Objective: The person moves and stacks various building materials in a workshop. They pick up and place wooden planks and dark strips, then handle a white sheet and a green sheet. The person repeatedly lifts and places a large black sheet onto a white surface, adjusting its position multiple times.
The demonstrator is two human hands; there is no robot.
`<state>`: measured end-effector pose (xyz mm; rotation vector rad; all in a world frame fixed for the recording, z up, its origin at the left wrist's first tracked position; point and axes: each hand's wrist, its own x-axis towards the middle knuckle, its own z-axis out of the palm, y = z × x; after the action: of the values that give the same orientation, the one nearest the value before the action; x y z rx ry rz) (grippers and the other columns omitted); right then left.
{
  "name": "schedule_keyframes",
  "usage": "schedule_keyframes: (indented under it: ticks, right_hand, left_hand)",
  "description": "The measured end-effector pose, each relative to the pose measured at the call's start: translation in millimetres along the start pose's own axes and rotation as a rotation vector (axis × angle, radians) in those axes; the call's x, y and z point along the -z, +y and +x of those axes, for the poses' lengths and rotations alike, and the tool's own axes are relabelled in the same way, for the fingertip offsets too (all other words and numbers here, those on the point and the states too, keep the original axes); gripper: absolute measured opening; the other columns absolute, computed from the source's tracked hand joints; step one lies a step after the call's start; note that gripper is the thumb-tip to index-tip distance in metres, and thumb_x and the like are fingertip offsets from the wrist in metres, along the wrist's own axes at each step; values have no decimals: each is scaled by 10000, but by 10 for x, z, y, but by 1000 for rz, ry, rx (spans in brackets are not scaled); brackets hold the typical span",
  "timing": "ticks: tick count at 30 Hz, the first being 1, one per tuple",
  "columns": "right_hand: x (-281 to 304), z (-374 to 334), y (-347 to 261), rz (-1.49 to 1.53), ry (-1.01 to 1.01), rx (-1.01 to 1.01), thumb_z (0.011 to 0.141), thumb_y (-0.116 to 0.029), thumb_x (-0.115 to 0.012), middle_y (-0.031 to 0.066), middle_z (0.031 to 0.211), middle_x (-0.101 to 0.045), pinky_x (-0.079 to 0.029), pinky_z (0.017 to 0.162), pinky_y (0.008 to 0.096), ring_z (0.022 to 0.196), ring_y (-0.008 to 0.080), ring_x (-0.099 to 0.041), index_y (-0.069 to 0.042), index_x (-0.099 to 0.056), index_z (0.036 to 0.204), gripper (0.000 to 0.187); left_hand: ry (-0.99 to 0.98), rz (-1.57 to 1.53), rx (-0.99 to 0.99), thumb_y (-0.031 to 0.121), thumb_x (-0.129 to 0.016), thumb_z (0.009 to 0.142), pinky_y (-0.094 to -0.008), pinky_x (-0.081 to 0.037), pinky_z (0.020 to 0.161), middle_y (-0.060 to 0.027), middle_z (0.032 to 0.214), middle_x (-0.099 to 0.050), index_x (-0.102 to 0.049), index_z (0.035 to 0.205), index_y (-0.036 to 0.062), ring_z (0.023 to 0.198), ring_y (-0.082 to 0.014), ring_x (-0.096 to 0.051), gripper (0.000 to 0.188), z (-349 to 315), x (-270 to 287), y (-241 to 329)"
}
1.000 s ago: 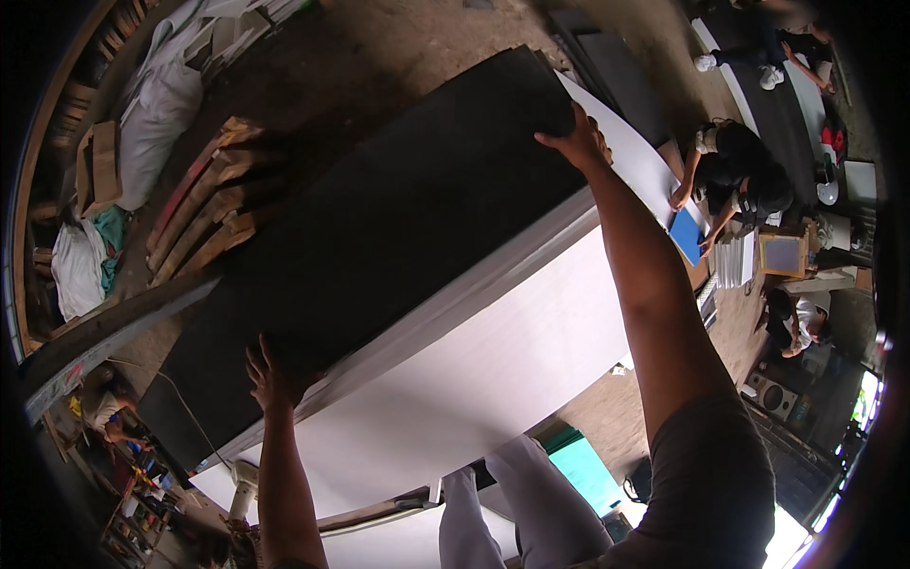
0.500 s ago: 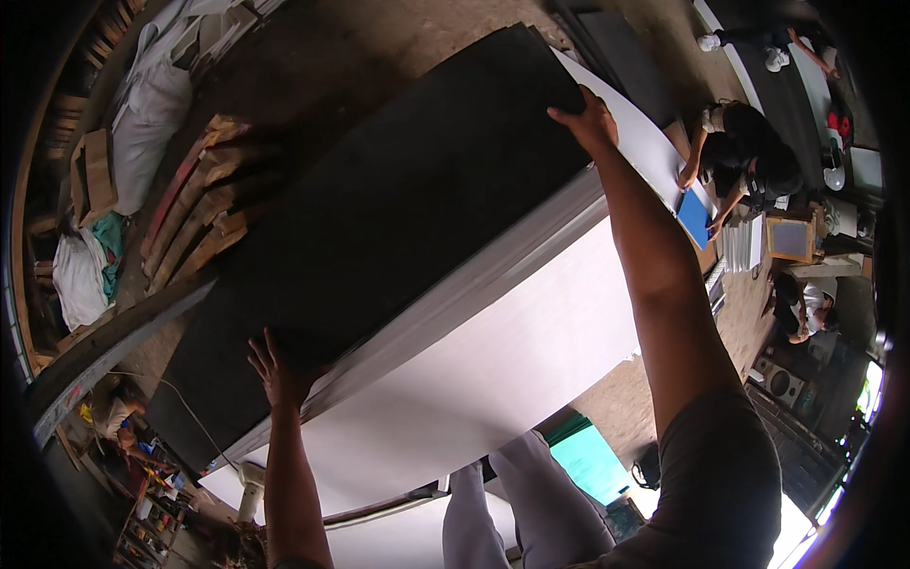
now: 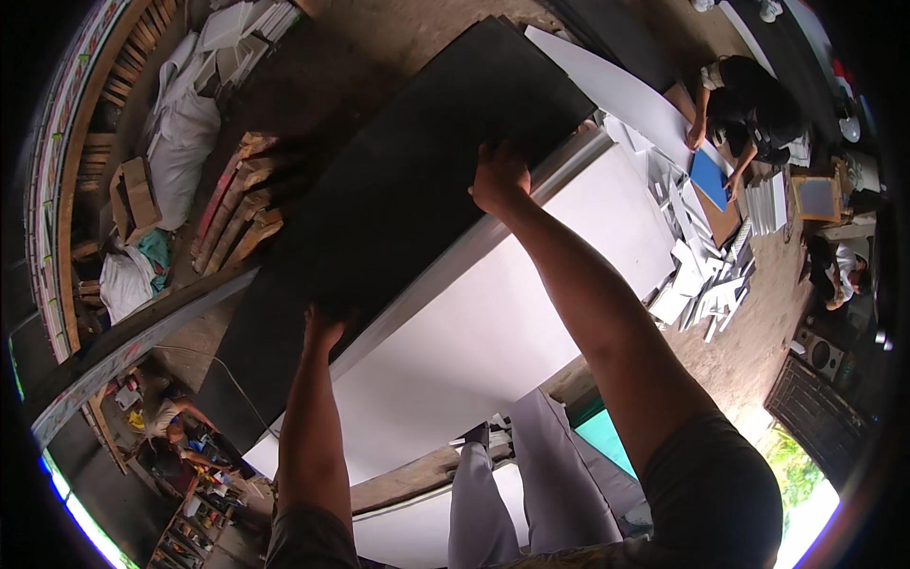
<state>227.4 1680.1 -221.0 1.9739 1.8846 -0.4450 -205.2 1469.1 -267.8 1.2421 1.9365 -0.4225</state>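
A large black sheet [image 3: 408, 161] lies tilted across the middle, on top of a thick stack of white sheets [image 3: 445, 261] whose layered front edge shows. My left hand [image 3: 325, 328] rests on the black surface near its front edge, lower left; its fingers are partly lost in shadow but look stretched out. Farther right, my right hand [image 3: 502, 180] lies on the same sheet just past the front edge, thumb out to the left and fingers slightly bent. Neither hand appears wrapped round the edge. A wider white board [image 3: 474, 332] spreads below the stack toward my legs.
White offcuts [image 3: 697, 275] lie heaped at the right end. Beyond them, another person [image 3: 754, 109] handles a blue panel [image 3: 709, 180]. Curved timber pieces [image 3: 237, 204] and a white sack [image 3: 180, 142] stand at left, beside a long beam [image 3: 142, 346]. More people work at both sides.
My right hand has left the sheet's far right corner and moved left and nearer along its front edge. The view has shifted, bringing the offcuts at right into sight.
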Motion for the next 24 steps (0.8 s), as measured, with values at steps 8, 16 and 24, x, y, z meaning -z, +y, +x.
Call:
schedule_keyframes:
  ticks: [8,16,24]
  right_hand:
    - [-190,-1582,231,280,321,134,991,-411,-620,206,1609,-378,-247,1251,518,1537,368,-276,-92,-491,1494,610]
    - [-774,-3691,352,594,293,-68,1027,-562,-488,196,1681,-271,-175,1275,535,1585,358,-172,-157,-381,1593,705]
    - [-1713,-6159,273,760,351,-392,990,-511,-595,216,1641,-327,-290,1213,534,1551,374,-256,-145,-427,1557,695]
  left_hand:
    - [388,-254,-541,508,-651,982,-498,-439,1127,-227,1350,-637,-630,1341,38,1319,-423,-551,592,-1056,-78,1976]
    - [668,-25,-1035,364,-670,997,-551,-395,1145,-221,1423,-564,-580,1375,82,1372,-443,-481,481,-2232,-1131,2176]
    - [172,-139,-935,335,-582,1064,-471,-477,1064,-219,1379,-606,-593,1370,20,1265,-392,-585,440,-3782,-2321,1131]
